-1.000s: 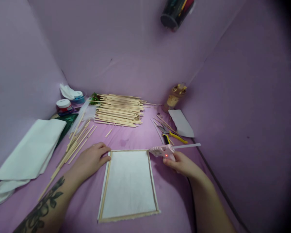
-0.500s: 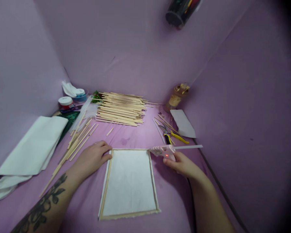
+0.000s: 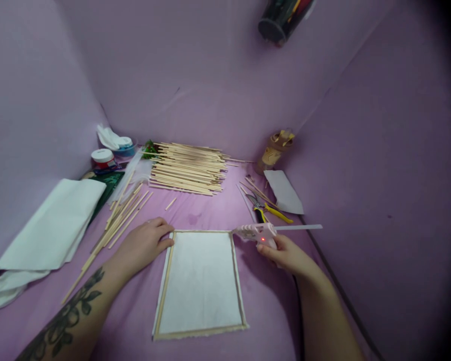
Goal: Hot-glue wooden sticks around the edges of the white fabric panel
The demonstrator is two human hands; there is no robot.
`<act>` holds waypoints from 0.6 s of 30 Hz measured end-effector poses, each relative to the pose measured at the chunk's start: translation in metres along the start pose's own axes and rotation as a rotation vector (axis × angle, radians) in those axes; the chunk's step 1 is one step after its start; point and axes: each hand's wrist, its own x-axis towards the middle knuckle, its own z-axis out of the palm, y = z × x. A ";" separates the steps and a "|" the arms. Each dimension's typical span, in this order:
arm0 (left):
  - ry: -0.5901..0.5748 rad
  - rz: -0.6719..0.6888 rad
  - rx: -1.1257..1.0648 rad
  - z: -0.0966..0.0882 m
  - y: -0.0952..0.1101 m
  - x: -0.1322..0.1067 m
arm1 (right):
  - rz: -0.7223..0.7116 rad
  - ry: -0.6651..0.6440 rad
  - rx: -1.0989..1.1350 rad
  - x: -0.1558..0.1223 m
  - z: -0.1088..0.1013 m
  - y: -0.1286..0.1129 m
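Note:
A white rectangular sheet (image 3: 202, 281) lies flat in front of me, with thin wooden sticks along its edges as a border. At its upper left corner, my left hand (image 3: 152, 241) rests with fingertips and thumb touching the edge, the thumb apart from the fingers. My right hand (image 3: 283, 251) is closed around the handle of a pale pink hot glue gun (image 3: 261, 231). Its red light is on, and a long glue stick (image 3: 300, 227) sticks out of the back. The nozzle points left, at or just beside the sheet's upper right corner; contact is hard to judge.
Many wooden sticks (image 3: 190, 168) are piled at the back, with more sticks (image 3: 126, 218) on the left. Yellow-handled pruning shears (image 3: 270, 210) and a white card (image 3: 284, 191) lie right. Folded white cloth (image 3: 56, 220) is far left. A brown cup (image 3: 274, 153) stands behind.
My right hand and the glue gun have shifted slightly to the right. My left hand and the bordered sheet have stayed in place.

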 end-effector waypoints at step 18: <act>-0.024 -0.022 0.022 -0.004 0.005 0.000 | -0.054 -0.069 -0.034 -0.012 -0.013 -0.010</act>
